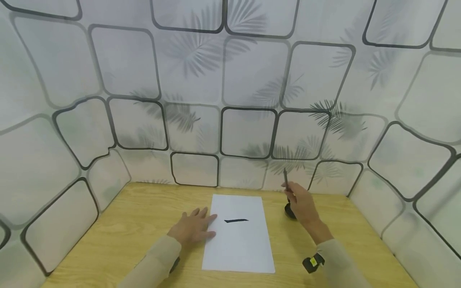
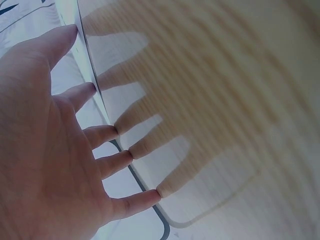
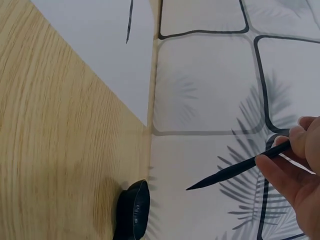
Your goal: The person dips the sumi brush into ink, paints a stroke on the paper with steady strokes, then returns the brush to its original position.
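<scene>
A white sheet of paper (image 1: 237, 248) lies on the wooden table, bearing one short black stroke (image 1: 236, 220). My left hand (image 1: 192, 227) rests at the sheet's left edge, thumb and fingertips touching down, fingers spread; the left wrist view shows the same hand (image 2: 60, 135) with fingertips on the shiny table. My right hand (image 1: 302, 204) pinches a dark writing brush (image 3: 225, 172) by its handle. The brush's pointed black tip hangs in the air near a small black ink dish (image 3: 134, 210), which stands right of the paper. In the head view the hand partly hides this dish (image 1: 289, 211).
The wooden table (image 1: 144, 212) runs back to a wall covering (image 1: 248, 132) patterned with rounded squares and leaf shadows, which also closes in both sides. A black strap with a yellow-marked device (image 1: 313, 262) sits at the right wrist.
</scene>
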Available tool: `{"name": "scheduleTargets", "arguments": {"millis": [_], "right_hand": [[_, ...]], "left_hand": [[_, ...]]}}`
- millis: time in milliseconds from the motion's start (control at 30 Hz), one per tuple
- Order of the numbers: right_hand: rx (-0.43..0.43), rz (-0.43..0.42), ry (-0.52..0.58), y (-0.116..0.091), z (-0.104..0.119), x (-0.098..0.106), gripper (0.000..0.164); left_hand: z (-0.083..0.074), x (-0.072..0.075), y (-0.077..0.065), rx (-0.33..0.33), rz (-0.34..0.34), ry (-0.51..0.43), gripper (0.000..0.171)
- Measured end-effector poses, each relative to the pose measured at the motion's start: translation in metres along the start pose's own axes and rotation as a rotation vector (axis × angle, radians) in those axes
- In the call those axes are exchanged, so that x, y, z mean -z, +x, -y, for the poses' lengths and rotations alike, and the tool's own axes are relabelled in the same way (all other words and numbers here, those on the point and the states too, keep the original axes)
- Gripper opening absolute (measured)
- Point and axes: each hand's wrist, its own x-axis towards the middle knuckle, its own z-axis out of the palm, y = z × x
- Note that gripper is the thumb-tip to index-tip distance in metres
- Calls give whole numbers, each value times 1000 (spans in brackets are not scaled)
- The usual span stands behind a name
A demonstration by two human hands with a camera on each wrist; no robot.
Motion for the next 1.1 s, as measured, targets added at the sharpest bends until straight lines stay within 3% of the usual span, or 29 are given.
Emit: {"name": "scheduleTargets", "arguments": {"millis": [167,400,733,933,1100], "right_hand": [[107,19,-65,-2,-6,4,22],[83,83,-74,-8,-15,13,20],[266,99,-200,-17,-21,24,26],[318,195,-336,-28,-26,26,33],[316,279,-359,-37,-29,24,36]], "left_hand": [[1,-2,0,0,6,2,69],[2,-3,1,-12,-9,5,69],[1,-3,1,-10,-5,13,68],[1,-4,0,-13,-11,16,70],[2,-4,0,-15,-16,29,69]]}}
